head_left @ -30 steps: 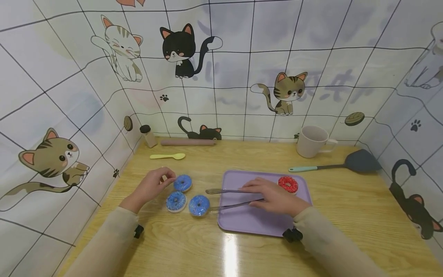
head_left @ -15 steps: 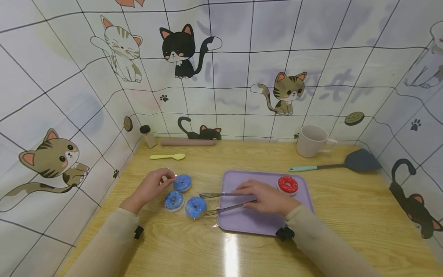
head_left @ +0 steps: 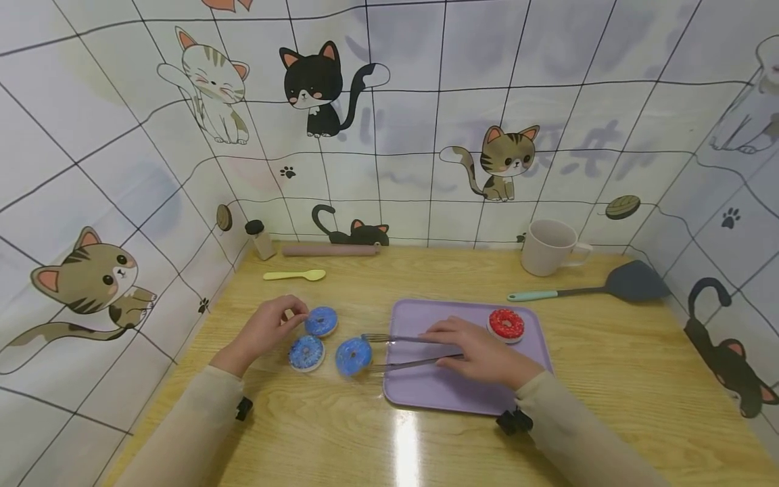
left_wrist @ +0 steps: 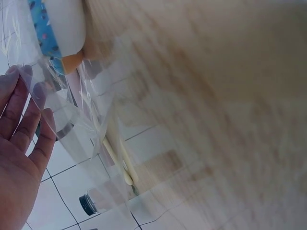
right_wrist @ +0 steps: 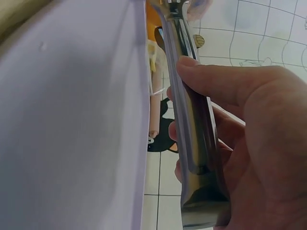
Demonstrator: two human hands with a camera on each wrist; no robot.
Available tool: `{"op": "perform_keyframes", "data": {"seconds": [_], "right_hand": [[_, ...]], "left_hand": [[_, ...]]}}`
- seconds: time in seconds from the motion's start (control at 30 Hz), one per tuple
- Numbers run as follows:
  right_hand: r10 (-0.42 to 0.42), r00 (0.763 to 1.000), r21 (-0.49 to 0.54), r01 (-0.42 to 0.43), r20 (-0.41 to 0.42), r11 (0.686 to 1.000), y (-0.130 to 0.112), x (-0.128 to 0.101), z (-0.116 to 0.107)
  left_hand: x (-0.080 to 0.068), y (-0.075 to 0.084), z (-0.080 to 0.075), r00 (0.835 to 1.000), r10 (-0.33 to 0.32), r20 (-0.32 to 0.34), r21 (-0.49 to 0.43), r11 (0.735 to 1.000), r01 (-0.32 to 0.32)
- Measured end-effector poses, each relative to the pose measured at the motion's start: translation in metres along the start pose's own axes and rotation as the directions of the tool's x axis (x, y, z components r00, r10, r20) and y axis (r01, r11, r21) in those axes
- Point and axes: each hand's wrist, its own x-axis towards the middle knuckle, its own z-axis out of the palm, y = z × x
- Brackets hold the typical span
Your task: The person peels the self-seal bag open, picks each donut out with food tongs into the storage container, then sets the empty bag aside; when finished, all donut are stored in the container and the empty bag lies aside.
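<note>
My right hand (head_left: 481, 348) holds metal tongs (head_left: 420, 363) above the lilac tray (head_left: 420, 396), thumb and fingers along their arms. The tongs' forked tips meet the right side of a blue donut (head_left: 353, 356), which leans tilted. Two more blue donuts lie to its left, a sprinkled one (head_left: 306, 354) and a plainer one (head_left: 320, 321). My left hand (head_left: 270, 325) is beside the plainer one, pinching the edge of a clear plastic bag (left_wrist: 62, 115) between thumb and fingers. A red donut (head_left: 506, 325) sits in the tray's back right corner.
Along the back stand a black-capped shaker (head_left: 260, 240), a brown rolling pin (head_left: 331, 250) and a pale mug (head_left: 548, 248). A yellow spoon (head_left: 295, 275) lies at the left. Behind the tray at the right is a spatula (head_left: 635, 283). Cat-print walls (head_left: 414, 176) border the table.
The tongs first went left around the nearest blue donut, then back to the right. That donut has shifted right and tipped up. My left hand has stayed still.
</note>
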Motion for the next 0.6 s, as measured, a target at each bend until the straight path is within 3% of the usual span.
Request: {"op": "perform_keyframes", "data": {"seconds": [0.37,0.6], "right_hand": [[-0.019,0.994,-0.015,0.017,-0.105,1.0,0.007,-0.027,-0.007],[0.037,0.989,-0.039,-0.043,-0.141,0.998,0.018,-0.05,-0.013]], "left_hand": [[-0.001,-0.002,0.001,1.0,-0.017,0.003,0.003,1.0,0.017],[0.0,-0.004,0.002,1.0,-0.024,0.01,0.006,1.0,0.024]]}}
